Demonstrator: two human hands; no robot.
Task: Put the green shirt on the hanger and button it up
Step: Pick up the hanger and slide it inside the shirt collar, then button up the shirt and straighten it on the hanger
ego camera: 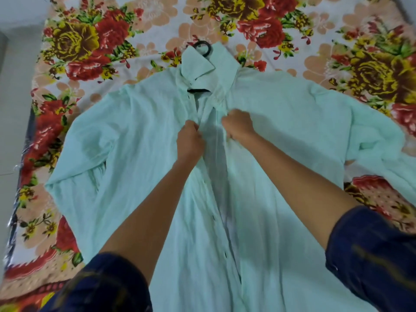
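Shirt: green shirt [281, 122] lay flat on floral bedsheet [94, 52], hanger [203, 48] already inside collar.
Left hand [190, 140]: pinched on left placket.
Right hand [237, 124]: fisted on right placket.
Risk: plackets misaligned, button likely in wrong hole; tugging could shift hanger.

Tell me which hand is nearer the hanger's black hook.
Right. The right hand grips the placket slightly closer below the hook; the left hand sits lower on the green shirt.

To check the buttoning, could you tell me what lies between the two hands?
In the head view, only the shirt's front strip lies between left hand and right hand.
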